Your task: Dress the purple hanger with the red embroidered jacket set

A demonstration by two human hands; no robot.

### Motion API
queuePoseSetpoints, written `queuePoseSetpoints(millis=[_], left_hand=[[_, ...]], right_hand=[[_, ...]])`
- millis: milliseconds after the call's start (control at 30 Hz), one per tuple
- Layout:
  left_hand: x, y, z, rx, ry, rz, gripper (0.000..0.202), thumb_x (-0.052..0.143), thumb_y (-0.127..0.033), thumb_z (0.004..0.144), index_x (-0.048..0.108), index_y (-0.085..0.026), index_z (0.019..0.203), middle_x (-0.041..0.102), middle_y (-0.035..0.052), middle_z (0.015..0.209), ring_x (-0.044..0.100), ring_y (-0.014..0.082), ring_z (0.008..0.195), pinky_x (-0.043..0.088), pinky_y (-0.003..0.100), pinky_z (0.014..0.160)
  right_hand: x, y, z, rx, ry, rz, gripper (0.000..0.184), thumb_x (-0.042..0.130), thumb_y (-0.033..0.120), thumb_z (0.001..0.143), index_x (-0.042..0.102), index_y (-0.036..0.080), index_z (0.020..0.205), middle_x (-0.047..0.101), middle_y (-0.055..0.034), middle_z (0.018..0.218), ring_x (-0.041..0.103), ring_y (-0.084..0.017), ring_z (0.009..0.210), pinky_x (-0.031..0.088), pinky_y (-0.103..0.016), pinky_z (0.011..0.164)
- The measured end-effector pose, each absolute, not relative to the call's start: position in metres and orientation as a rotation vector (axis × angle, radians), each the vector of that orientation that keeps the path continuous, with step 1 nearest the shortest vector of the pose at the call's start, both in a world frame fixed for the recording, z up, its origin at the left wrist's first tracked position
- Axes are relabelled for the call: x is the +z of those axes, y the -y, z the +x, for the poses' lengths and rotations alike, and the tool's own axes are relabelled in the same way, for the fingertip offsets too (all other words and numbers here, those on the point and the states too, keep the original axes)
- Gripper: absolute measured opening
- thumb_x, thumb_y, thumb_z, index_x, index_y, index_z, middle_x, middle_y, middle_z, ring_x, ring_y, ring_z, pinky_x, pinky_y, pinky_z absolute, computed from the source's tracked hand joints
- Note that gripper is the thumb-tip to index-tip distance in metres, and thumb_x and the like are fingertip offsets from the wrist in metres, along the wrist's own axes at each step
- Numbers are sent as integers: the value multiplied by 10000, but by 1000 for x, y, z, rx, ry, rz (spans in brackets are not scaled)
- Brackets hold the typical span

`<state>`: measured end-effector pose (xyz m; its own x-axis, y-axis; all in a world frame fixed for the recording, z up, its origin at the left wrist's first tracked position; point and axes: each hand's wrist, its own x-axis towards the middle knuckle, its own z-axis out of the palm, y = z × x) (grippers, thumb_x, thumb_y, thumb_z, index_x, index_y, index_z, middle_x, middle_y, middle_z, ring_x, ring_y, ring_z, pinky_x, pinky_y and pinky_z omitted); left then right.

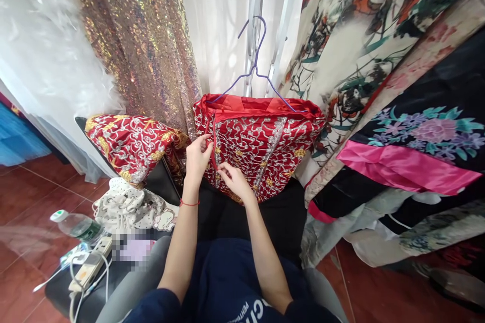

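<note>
A red embroidered garment [261, 144] with silver and gold thread hangs folded over a purple wire hanger [254, 68] in front of me. My left hand [197, 157] pinches the garment's left edge beside a red seam or zipper line. Just below and to the right, my right hand [234, 179] has its fingers closed on the same fabric. A red string is tied round my left wrist. Another piece of the same red embroidered cloth [131, 145] lies draped to the left.
A sequinned gold cloth [140, 35] and white tulle [41, 45] hang at the back left. Floral robes [397, 86] hang at the right. On a black seat at lower left lie a spotted white cloth [129, 208], a water bottle [78, 226] and a power strip [91, 265] with cables.
</note>
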<state>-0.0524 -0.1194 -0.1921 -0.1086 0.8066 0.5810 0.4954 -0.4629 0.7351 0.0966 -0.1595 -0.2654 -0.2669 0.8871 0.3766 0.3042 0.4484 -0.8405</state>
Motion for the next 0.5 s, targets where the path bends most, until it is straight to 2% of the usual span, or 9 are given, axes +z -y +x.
queuePoseSetpoints(millis=[67, 267, 367, 500], left_hand=[[-188, 125, -54, 1520, -1465, 1882, 254, 695, -260, 799, 755, -169, 1029, 670, 4, 686, 597, 139, 610, 485, 256, 667], [-180, 138, -56, 1456, -1579, 1830, 88, 756, -179, 718, 721, -176, 798, 680, 18, 659, 628, 157, 612, 491, 267, 664], [-179, 141, -56, 1528, -1532, 1872, 33, 708, -200, 790, 680, -182, 786, 699, 17, 699, 642, 147, 632, 500, 255, 673], [-183, 142, -57, 1603, -1481, 1915, 104, 640, -253, 884, 659, -182, 810, 715, 28, 767, 653, 136, 672, 502, 248, 697]], right_hand=[[-265, 160, 97, 806, 1794, -1029, 181, 439, 367, 963, 570, 244, 943, 564, 25, 711, 528, -162, 630, 397, -258, 670], [-266, 159, 96, 827, 1780, -1013, 188, 442, 370, 964, 580, 242, 955, 588, 16, 747, 537, -157, 647, 407, -255, 681], [-264, 159, 96, 843, 1773, -997, 192, 451, 381, 964, 583, 241, 956, 561, 23, 717, 538, -158, 652, 407, -255, 691], [-262, 161, 95, 863, 1756, -977, 202, 452, 397, 969, 581, 241, 956, 535, 30, 696, 523, -155, 631, 400, -254, 678]])
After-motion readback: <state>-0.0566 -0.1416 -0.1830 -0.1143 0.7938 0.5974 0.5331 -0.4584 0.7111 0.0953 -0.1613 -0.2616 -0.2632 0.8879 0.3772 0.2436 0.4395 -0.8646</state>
